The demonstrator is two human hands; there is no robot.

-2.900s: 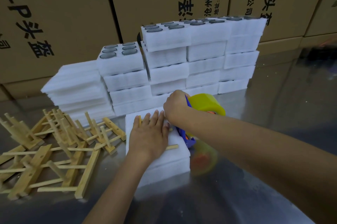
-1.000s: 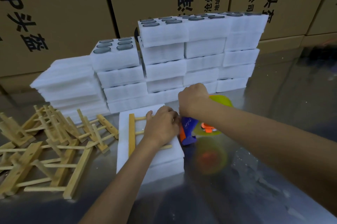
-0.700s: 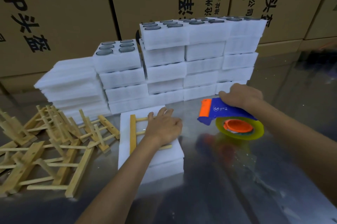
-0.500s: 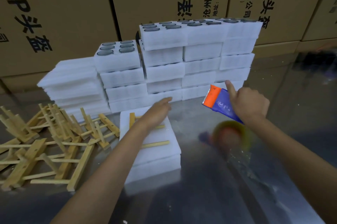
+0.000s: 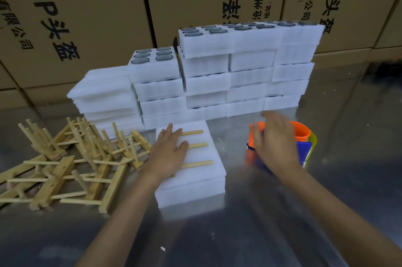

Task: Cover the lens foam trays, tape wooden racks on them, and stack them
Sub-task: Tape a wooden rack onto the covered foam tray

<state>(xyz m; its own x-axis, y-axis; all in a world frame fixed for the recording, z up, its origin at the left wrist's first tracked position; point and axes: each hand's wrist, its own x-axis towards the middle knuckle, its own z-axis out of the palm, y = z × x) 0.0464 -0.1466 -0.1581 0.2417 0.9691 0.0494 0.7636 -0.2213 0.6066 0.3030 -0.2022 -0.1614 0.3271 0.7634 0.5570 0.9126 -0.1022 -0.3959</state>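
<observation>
Matt white foam trays [image 5: 191, 177], bare wooden racks [image 5: 65, 171], glossy metal table [image 5: 261, 234].

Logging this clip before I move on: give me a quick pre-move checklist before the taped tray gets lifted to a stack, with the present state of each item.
1. Wooden rack lies on the covered foam tray: ok.
2. Left hand rests flat on rack and tray, fingers straight: ok.
3. Tape holding the rack to the tray: cannot tell, no tape is visible.
4. Tape dispenser off the tray, to its right on the metal table: ok.
5. Right hand free of the dispenser: cannot tell, blurred over it.
6. Both hands have a grip on the tray: not ok.
</observation>
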